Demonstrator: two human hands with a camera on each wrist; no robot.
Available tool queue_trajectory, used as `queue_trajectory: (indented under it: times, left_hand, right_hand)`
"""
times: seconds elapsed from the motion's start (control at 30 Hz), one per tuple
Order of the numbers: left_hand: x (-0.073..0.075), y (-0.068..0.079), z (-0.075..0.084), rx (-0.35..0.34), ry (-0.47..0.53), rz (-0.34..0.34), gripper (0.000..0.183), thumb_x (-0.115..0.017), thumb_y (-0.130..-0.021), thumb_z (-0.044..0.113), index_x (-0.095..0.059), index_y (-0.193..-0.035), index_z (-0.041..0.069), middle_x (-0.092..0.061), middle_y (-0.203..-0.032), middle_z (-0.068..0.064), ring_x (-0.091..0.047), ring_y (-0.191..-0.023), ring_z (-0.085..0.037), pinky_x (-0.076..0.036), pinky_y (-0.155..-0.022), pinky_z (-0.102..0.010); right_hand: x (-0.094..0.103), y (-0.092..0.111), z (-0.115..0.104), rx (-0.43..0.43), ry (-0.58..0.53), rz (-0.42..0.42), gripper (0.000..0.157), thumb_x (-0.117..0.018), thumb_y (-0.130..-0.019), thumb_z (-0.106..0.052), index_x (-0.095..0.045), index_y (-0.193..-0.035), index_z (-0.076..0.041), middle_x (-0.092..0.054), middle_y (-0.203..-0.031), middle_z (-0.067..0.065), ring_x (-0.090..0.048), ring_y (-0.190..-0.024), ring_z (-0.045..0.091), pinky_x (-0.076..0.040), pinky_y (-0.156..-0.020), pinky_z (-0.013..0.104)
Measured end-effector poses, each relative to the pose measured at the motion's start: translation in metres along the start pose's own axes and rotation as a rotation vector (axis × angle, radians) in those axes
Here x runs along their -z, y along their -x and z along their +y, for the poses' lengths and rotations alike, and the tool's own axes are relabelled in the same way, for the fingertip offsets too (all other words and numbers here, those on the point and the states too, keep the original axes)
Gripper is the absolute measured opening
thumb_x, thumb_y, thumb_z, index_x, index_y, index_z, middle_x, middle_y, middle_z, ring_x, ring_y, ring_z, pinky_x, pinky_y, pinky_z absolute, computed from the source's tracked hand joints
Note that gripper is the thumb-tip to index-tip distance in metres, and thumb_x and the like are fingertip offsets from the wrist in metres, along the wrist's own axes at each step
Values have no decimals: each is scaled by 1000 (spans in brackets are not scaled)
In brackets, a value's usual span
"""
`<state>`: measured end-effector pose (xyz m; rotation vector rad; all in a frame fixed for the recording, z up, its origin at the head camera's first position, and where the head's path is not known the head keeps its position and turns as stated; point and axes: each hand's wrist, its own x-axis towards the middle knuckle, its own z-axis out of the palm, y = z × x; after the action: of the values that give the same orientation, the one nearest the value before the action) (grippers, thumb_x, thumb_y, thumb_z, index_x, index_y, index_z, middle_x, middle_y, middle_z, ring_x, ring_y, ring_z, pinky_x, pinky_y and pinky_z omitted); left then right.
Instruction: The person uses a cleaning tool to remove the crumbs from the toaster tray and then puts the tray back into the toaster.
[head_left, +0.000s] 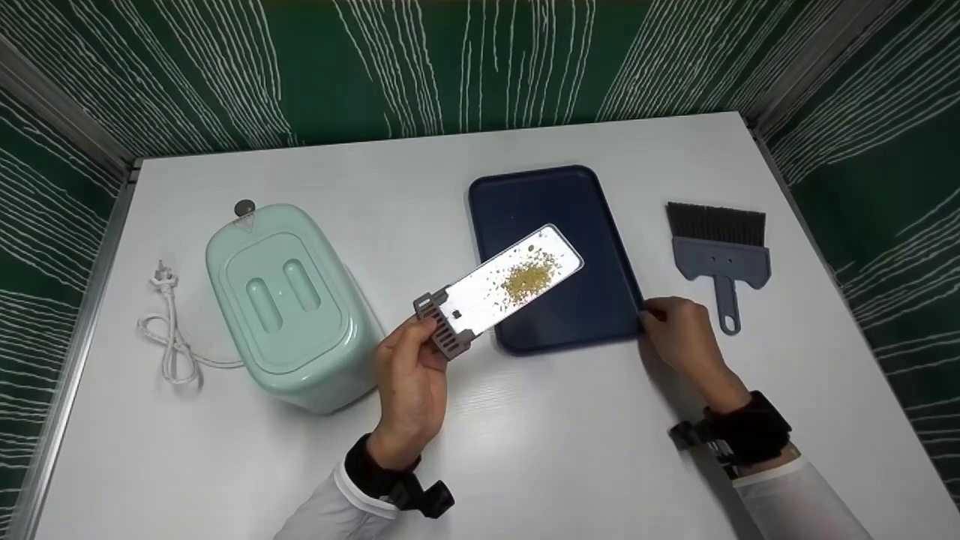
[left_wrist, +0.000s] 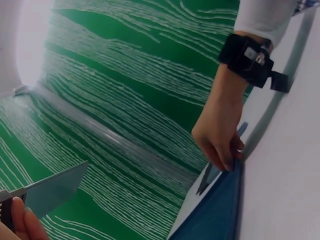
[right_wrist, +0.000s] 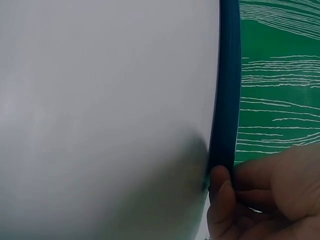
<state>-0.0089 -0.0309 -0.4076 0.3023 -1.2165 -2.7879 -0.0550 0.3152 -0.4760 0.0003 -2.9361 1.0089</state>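
Observation:
My left hand (head_left: 412, 382) pinches the grey handle end of a narrow, shiny crumb tray (head_left: 476, 306), thumb on top. Yellow-brown crumbs (head_left: 529, 280) lie on its far half. In the head view, this end overlaps a dark blue rectangular tray (head_left: 536, 201) on the table; the left wrist view shows the crumb tray (left_wrist: 57, 187) raised. At the blue tray's near right corner, my right hand (head_left: 686, 337) pinches the rim. The right wrist view has the thumb and fingers of that hand (right_wrist: 265, 200) on the blue edge (right_wrist: 227, 90).
A mint-green toaster (head_left: 300, 300) with a closed lid stands left of my left hand. Its white cord and plug (head_left: 172, 337) lie beyond it. At the right lies a grey hand brush (head_left: 720, 255), bristles away from me. Green walls border the white table (head_left: 555, 442).

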Motion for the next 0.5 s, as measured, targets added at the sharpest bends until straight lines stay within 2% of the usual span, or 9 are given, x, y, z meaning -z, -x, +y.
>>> queue_trajectory:
  times: [0.37,0.5]
  left_hand:
    - [-1,-1,0,-5,7,9,31,-45,-99,2,-73,-108,-9,-75,-102,-15,-73,-83,-18,-60,-72,-28]
    - [-2,0,0,-11,5,10,31,-45,-99,2,-73,-107,-9,-74,-101,-15,-72,-82,-18,-59,-71,-28]
  right_hand:
    - [-2,13,-3,-4,12,-37,21,-64,-94,6,-71,-110,19,-71,-105,35,-68,-102,49,-54,-84,58]
    - [-2,17,-4,7,33,-55,19,-65,-94,6,-71,-107,18,-71,-101,34,-69,-97,47,-55,-80,55]
